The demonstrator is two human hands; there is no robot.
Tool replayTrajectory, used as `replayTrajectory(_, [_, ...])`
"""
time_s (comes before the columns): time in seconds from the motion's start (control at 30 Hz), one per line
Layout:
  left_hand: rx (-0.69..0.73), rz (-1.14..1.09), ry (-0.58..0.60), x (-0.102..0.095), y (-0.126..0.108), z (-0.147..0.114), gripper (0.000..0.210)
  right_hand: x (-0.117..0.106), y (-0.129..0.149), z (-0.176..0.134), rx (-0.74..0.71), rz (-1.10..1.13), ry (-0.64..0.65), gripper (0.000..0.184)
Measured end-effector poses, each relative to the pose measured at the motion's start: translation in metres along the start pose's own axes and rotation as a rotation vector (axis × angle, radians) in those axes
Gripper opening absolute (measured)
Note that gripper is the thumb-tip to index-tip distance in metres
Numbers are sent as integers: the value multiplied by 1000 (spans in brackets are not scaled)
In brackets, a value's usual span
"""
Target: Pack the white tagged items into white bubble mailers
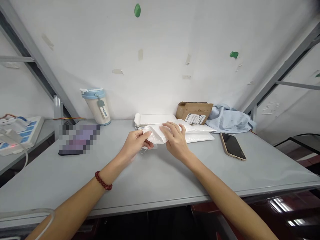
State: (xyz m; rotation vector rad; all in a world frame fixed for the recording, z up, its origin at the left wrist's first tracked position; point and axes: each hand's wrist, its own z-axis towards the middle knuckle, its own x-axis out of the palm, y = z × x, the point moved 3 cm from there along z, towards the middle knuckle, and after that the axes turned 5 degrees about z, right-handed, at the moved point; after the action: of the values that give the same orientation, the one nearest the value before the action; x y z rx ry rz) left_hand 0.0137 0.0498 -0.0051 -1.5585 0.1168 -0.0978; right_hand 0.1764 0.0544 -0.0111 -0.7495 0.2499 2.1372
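While arched, right hand palm-down.

1. The white bag is thin and looks like plastic, with a shiny, crinkled surface.
2. Its left end is pinched between the thumb and fingers of the left hand, while the fingers of the right hand bend over its middle.
3. The part between the hands is creased and slopes down toward the person, its lower edge dipping to a blunt corner.
4. It is held up over the middle of the table, in front of other white packets.
5. Where its right end stops against those packets is hard to tell.
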Motion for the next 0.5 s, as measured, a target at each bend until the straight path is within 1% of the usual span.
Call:
replayTrajectory(0.23, [-22, -17, 14, -1, -4, -1, 32, -3, 2, 0, -110, 65, -48, 35])
replayTrajectory(0.3, [-13, -25, 11, 0, -5, -1, 35, -4, 3, 1, -132, 72, -32, 35])
replayTrajectory(0.4, [72, -64, -56, -2, -7, -1, 37, -5, 3, 3, -117, 79, 14, 37])
replayTrajectory(0.5, [185, -68, -128, -3, -10, -4, 32, -6, 1, 3, -83, 72, 33, 40])
